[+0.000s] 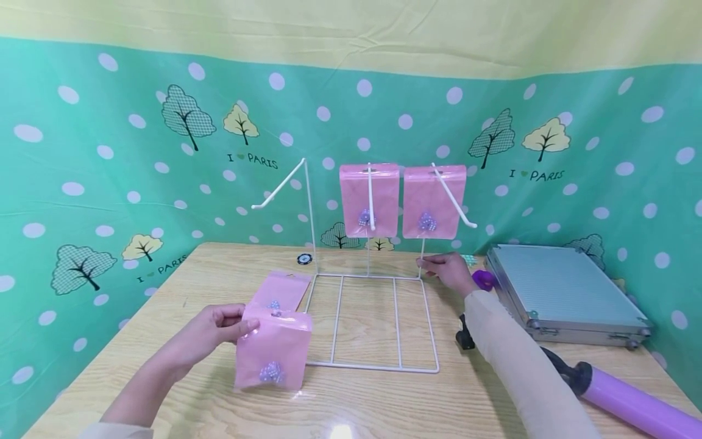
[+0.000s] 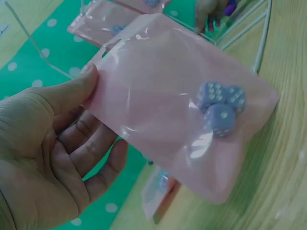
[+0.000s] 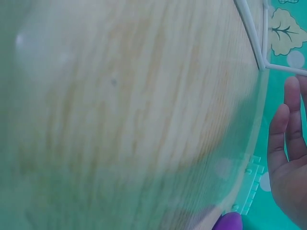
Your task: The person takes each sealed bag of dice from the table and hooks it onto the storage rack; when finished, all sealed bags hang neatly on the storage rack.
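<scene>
Holding a pink plastic pouch (image 1: 273, 350) by its top edge, the person's left hand (image 1: 211, 332) lifts it just above the wooden table (image 1: 362, 402), thumb pressed on the front and fingers curled behind; the wrist view shows the thumb (image 2: 72, 88) pinching near the hang hole, which leaves the pouch dangling so three small blue dice (image 2: 220, 108) settle at the bottom. A second pink pouch (image 1: 282, 289) lies flat on the table just behind it. In the middle of the table stands a white wire display rack (image 1: 373, 323) with three angled hooks: the left hook (image 1: 276, 189) is bare, while the middle and right hooks each carry a hanging pink pouch (image 1: 369, 198) (image 1: 433, 201). The right hand (image 1: 446, 268) reaches to the rack's back right corner, fingertips at the upright wire, seemingly steadying the light frame; whether the fingers close around the wire cannot be told, and the right wrist view shows only relaxed, straight fingers (image 3: 288, 139) near the frame's corner. To the right lie a silver metal case (image 1: 565, 292) and a purple hand pump (image 1: 631, 399). A teal backdrop with trees and white dots surrounds the table.
</scene>
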`<state>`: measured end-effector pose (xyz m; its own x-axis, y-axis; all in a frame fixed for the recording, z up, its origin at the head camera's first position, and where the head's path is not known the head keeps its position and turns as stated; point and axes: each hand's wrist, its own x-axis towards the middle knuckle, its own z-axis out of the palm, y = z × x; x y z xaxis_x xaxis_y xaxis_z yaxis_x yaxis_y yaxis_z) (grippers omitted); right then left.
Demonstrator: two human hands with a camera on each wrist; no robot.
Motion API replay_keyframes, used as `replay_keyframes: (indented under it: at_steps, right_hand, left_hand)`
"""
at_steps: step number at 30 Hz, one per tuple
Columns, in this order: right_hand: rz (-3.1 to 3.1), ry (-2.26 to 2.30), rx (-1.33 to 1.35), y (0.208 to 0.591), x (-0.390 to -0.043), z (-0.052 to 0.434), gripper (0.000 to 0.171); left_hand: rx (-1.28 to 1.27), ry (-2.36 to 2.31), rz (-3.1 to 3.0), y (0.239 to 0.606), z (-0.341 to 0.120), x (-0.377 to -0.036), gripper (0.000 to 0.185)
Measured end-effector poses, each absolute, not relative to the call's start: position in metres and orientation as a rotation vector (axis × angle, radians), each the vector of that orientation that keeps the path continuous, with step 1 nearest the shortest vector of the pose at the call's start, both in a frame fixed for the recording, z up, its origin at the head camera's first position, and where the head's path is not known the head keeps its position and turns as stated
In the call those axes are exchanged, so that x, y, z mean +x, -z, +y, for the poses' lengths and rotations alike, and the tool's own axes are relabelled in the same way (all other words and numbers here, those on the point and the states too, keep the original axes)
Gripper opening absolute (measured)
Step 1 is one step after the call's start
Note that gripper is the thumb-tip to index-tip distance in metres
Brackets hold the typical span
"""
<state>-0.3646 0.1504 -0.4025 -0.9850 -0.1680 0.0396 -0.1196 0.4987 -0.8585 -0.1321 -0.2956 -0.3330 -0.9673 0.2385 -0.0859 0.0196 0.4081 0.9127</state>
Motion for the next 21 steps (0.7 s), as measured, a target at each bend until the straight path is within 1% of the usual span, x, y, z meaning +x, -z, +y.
replay_keyframes:
  at_steps: [9,15,21]
  right_hand:
    - [2.674,1.533,-0.262,0.404,-0.365,0.151,0.04]
    - [2.675,1.54,-0.254,0.404,-0.365,0.151,0.039]
    - [2.673,1.556,-0.247,0.404,-0.365,0.149,0.038]
  left_hand:
    - [0.222,-1.734,2.694,0.308,-0.28,-0.129,0.025]
    - [0.261,-1.96,2.744,0.293,-0.273,-0.128,0.013]
    - [0.361,-2.309,2.66,0.276,-0.263,-0.126,0.015]
